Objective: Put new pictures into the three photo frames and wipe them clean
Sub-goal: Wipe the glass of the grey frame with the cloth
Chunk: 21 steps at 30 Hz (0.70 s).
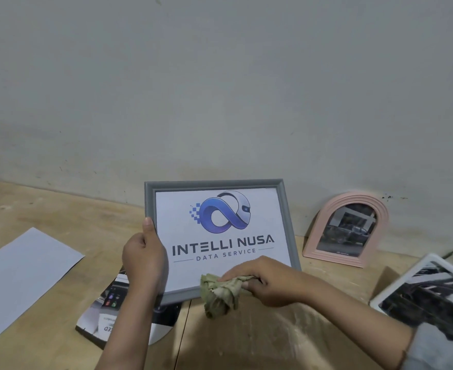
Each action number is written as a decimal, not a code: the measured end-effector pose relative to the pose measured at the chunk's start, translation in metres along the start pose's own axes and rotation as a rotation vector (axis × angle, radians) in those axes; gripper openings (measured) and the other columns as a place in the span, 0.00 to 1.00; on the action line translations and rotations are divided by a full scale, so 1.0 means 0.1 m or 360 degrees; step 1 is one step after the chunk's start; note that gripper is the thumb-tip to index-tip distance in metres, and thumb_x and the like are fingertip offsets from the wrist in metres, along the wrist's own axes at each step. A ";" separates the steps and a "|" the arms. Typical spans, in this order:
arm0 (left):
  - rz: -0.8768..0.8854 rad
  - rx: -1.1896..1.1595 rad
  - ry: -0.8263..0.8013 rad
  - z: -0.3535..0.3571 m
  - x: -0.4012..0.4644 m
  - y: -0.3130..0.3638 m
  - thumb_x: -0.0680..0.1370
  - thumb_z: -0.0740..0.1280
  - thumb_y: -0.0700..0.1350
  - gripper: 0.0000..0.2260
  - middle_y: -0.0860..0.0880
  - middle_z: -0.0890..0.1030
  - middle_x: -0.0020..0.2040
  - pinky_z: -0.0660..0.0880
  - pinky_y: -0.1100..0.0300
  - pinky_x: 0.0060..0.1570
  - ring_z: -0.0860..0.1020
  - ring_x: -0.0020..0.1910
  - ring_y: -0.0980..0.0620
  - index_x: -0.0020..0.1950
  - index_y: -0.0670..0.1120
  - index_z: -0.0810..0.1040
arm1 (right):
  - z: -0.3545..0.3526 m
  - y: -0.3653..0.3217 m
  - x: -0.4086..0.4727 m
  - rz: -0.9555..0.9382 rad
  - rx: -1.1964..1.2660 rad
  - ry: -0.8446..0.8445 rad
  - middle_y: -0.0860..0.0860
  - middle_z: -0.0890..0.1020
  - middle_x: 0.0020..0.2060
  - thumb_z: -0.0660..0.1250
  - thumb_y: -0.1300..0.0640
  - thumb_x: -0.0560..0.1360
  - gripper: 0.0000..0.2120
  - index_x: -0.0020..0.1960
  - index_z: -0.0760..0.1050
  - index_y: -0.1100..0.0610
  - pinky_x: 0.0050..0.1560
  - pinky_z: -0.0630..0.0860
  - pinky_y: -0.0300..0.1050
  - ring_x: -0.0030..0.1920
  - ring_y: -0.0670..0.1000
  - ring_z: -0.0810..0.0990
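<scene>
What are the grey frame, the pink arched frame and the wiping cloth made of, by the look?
Grey frame: probably painted wood or moulded plastic, matte; stepped profile, no grain visible. Its front is likely clear glazing, though no glare shows.
Pink arched frame: looks like moulded plastic, smooth satin; ridged concentric bands.
Cloth: thin woven fabric, olive, crumpled into soft folds under the right hand.

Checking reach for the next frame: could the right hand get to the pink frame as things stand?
Probably yes. The right hand grips a cloth, but nothing stands between it and the pink frame, which leans against the wall.
</scene>
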<state>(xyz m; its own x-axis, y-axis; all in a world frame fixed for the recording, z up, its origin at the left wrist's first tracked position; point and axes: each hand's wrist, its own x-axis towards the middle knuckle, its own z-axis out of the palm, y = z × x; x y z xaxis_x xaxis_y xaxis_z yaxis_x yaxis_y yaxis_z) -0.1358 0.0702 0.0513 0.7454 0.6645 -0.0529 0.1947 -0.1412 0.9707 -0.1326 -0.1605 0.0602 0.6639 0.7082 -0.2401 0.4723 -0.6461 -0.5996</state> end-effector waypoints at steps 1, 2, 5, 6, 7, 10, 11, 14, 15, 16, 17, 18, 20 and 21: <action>0.0035 0.0027 -0.0012 0.02 -0.01 0.00 0.82 0.55 0.56 0.24 0.45 0.62 0.27 0.57 0.55 0.31 0.61 0.29 0.47 0.31 0.43 0.59 | -0.07 0.00 -0.01 -0.0010 0.0029 -0.0081 0.43 0.79 0.59 0.58 0.63 0.78 0.18 0.62 0.76 0.48 0.61 0.71 0.42 0.59 0.43 0.76; 0.0076 0.0051 -0.0024 0.03 -0.02 0.01 0.82 0.55 0.56 0.24 0.45 0.63 0.27 0.57 0.55 0.30 0.61 0.29 0.47 0.31 0.43 0.59 | -0.15 -0.02 -0.03 -0.0018 0.0062 -0.0128 0.43 0.80 0.58 0.58 0.65 0.78 0.18 0.62 0.77 0.50 0.60 0.72 0.40 0.58 0.40 0.77; 0.0172 0.0104 -0.0050 0.08 -0.05 0.03 0.82 0.55 0.56 0.24 0.44 0.64 0.27 0.58 0.54 0.30 0.62 0.28 0.46 0.32 0.42 0.61 | -0.39 -0.03 -0.03 0.0049 0.0177 0.0119 0.36 0.82 0.46 0.55 0.70 0.75 0.24 0.63 0.77 0.50 0.50 0.72 0.31 0.45 0.36 0.78; 0.0176 0.0105 -0.0058 0.09 -0.07 0.03 0.82 0.55 0.56 0.24 0.44 0.65 0.27 0.59 0.55 0.30 0.63 0.28 0.46 0.32 0.41 0.61 | -0.47 -0.04 -0.02 0.0038 0.0140 0.0324 0.35 0.81 0.43 0.55 0.71 0.74 0.26 0.64 0.76 0.49 0.46 0.73 0.31 0.40 0.38 0.78; 0.0167 0.0093 -0.0071 0.11 -0.08 0.03 0.82 0.55 0.56 0.24 0.44 0.65 0.27 0.59 0.55 0.30 0.63 0.28 0.46 0.32 0.42 0.61 | -0.55 -0.04 0.00 -0.0020 0.0051 0.0543 0.36 0.81 0.46 0.56 0.71 0.72 0.28 0.65 0.74 0.48 0.47 0.74 0.34 0.42 0.41 0.79; 0.0121 0.0066 -0.0120 0.16 -0.14 0.03 0.81 0.54 0.57 0.24 0.44 0.65 0.28 0.59 0.56 0.31 0.63 0.29 0.47 0.32 0.43 0.61 | -0.67 0.04 0.14 -0.0234 -0.0266 0.0963 0.45 0.71 0.68 0.56 0.71 0.67 0.34 0.71 0.68 0.50 0.67 0.67 0.41 0.69 0.47 0.69; 0.0109 0.0058 -0.0132 0.17 -0.16 0.03 0.81 0.54 0.57 0.23 0.44 0.64 0.28 0.59 0.56 0.32 0.63 0.29 0.47 0.32 0.43 0.61 | -0.69 0.09 0.20 -0.0237 -0.0370 0.0996 0.46 0.66 0.72 0.57 0.72 0.67 0.36 0.72 0.66 0.50 0.70 0.63 0.45 0.72 0.48 0.64; 0.0076 0.0005 -0.0177 0.22 -0.22 0.07 0.81 0.54 0.57 0.23 0.43 0.65 0.29 0.59 0.56 0.32 0.63 0.30 0.48 0.33 0.43 0.62 | -0.62 0.17 0.32 -0.0241 -0.0752 0.0950 0.48 0.56 0.75 0.60 0.76 0.63 0.43 0.75 0.59 0.52 0.71 0.53 0.55 0.75 0.52 0.55; 0.0063 -0.0012 -0.0183 0.22 -0.23 0.08 0.81 0.55 0.57 0.23 0.43 0.65 0.29 0.59 0.56 0.32 0.63 0.30 0.48 0.33 0.43 0.62 | -0.57 0.20 0.34 -0.0268 -0.0838 0.0940 0.50 0.55 0.75 0.60 0.77 0.62 0.44 0.75 0.59 0.53 0.71 0.51 0.56 0.75 0.52 0.53; 0.0061 -0.0018 -0.0181 0.22 -0.25 0.09 0.81 0.55 0.57 0.23 0.44 0.64 0.29 0.58 0.56 0.32 0.62 0.30 0.48 0.32 0.44 0.61 | -0.50 0.25 0.33 -0.0291 -0.0875 0.0922 0.51 0.55 0.75 0.61 0.77 0.62 0.45 0.75 0.58 0.53 0.71 0.48 0.55 0.75 0.52 0.52; 0.0065 -0.0011 -0.0170 0.22 -0.25 0.08 0.82 0.55 0.57 0.23 0.45 0.63 0.28 0.57 0.56 0.32 0.61 0.30 0.48 0.32 0.45 0.59 | -0.42 0.28 0.32 -0.0317 -0.0881 0.0901 0.51 0.55 0.75 0.62 0.76 0.62 0.45 0.76 0.56 0.52 0.71 0.47 0.55 0.75 0.52 0.51; 0.0070 0.0003 -0.0159 0.21 -0.25 0.08 0.82 0.55 0.57 0.23 0.45 0.62 0.28 0.56 0.56 0.32 0.61 0.30 0.48 0.32 0.45 0.58 | -0.34 0.31 0.29 -0.0337 -0.0877 0.0875 0.51 0.55 0.75 0.62 0.76 0.63 0.45 0.76 0.55 0.52 0.71 0.47 0.54 0.76 0.52 0.51; 0.0064 0.0024 -0.0144 0.20 -0.22 0.06 0.81 0.54 0.58 0.23 0.46 0.61 0.28 0.56 0.56 0.33 0.61 0.30 0.48 0.32 0.45 0.58 | -0.16 0.35 0.24 -0.0380 -0.0891 0.0823 0.53 0.57 0.75 0.61 0.76 0.62 0.45 0.76 0.55 0.51 0.72 0.52 0.56 0.76 0.54 0.54; 0.0058 0.0027 -0.0136 0.20 -0.20 0.05 0.81 0.55 0.58 0.23 0.46 0.61 0.28 0.57 0.56 0.33 0.61 0.30 0.48 0.32 0.45 0.58 | -0.07 0.37 0.21 -0.0412 -0.0907 0.0817 0.54 0.59 0.75 0.62 0.76 0.61 0.45 0.75 0.57 0.52 0.70 0.55 0.58 0.75 0.55 0.57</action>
<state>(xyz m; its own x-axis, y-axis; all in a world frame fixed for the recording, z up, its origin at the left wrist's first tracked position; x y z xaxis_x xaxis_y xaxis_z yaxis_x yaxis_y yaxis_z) -0.1374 0.0414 0.0521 0.8037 0.5938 -0.0381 0.1765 -0.1768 0.9683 -0.0965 -0.1714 0.0383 0.6110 0.7257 0.3164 0.7785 -0.6233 -0.0737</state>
